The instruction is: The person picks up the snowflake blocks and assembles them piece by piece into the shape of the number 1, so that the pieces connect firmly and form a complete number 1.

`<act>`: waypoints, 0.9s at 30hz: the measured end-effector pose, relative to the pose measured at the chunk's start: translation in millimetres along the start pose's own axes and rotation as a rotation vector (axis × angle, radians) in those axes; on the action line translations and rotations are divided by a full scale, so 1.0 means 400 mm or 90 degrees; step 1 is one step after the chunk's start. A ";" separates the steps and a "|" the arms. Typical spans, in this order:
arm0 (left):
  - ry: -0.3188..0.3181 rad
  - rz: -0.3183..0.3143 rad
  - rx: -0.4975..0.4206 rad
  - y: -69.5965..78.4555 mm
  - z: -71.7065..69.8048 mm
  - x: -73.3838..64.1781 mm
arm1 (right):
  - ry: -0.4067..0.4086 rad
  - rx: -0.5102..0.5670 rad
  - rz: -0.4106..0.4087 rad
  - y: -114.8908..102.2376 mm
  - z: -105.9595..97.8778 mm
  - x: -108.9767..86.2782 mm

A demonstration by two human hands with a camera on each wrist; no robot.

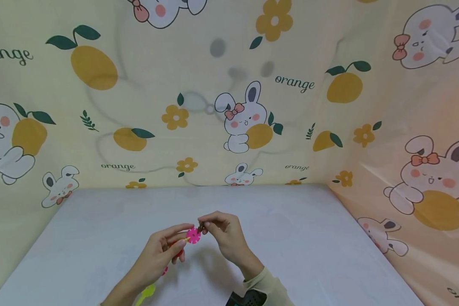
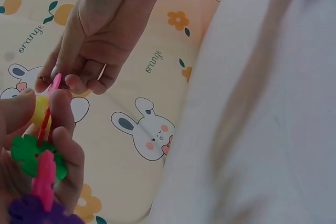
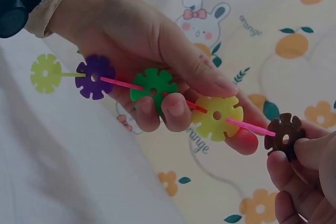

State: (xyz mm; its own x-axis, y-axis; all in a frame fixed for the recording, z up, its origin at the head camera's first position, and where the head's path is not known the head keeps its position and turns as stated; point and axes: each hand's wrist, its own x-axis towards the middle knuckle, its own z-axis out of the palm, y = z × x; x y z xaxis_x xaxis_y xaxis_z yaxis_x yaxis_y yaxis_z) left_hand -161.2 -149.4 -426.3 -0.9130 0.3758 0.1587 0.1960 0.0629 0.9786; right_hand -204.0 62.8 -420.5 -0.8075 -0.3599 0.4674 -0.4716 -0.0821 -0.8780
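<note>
My left hand [image 1: 157,253] grips a chain of notched plastic snowflake discs, pinching its yellow disc [image 3: 210,129] near the far end. A pink disc [image 1: 193,235] sticks out past the left fingertips. Opposite it, my right hand [image 1: 229,238] pinches a brown disc [image 3: 277,128], which meets the pink disc's edge; how deep their slots sit is unclear. Back along the chain come a red disc [image 3: 195,106] seen edge-on, a green disc [image 3: 149,80], another pink disc [image 3: 121,82], a purple disc [image 3: 95,88] and yellow-green discs [image 1: 148,290] by the left wrist.
Beneath both hands lies a white tabletop [image 1: 290,242]. A cream cloth [image 1: 199,51] printed with rabbits and oranges rises behind it and along the sides. A black device [image 1: 248,298] is strapped on the right wrist, over a pale sleeve [image 1: 271,289].
</note>
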 end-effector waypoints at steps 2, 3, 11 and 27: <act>0.009 0.012 0.001 -0.001 0.001 0.001 | 0.007 0.000 -0.006 0.001 0.000 0.000; 0.016 0.016 0.003 -0.001 0.001 0.002 | 0.011 0.000 -0.009 0.001 0.000 0.000; 0.037 0.014 -0.004 -0.001 0.000 0.007 | 0.041 -0.016 0.007 -0.008 0.003 -0.005; 0.038 -0.021 -0.045 0.002 -0.004 0.000 | 0.071 -0.070 -0.047 -0.007 0.030 -0.007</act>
State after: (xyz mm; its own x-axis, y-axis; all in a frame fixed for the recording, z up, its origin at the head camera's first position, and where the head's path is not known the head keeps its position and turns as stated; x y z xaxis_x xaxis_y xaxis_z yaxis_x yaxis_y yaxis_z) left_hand -161.6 -150.7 -425.4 -0.9384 0.3193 0.1324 0.1423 0.0078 0.9898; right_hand -196.0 53.0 -420.6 -0.8006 -0.2509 0.5441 -0.5619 -0.0008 -0.8272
